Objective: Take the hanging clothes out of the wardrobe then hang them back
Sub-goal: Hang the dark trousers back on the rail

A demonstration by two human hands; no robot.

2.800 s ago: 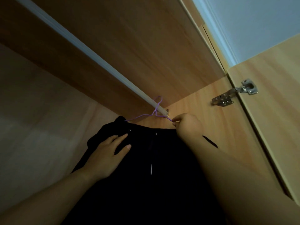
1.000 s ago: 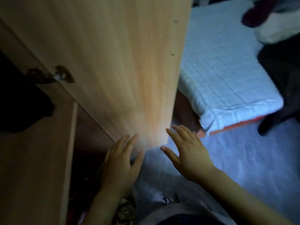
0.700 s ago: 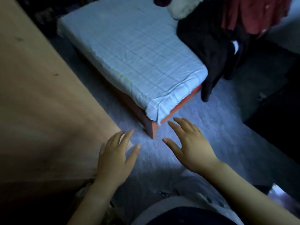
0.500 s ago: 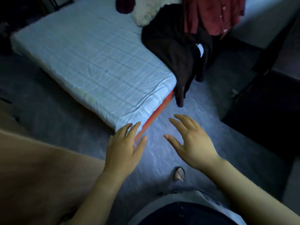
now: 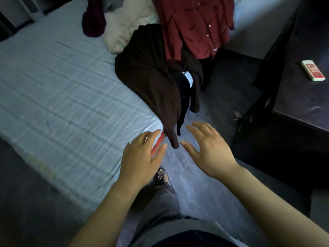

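Wardrobe gone from view; red shirt (image 5: 195, 25) top cut off.

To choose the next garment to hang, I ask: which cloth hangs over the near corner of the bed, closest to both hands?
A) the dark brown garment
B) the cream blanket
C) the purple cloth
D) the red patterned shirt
A: the dark brown garment drapes off the mattress corner, its tip showing between the open left hand and right hand; the red shirt lies farther back.
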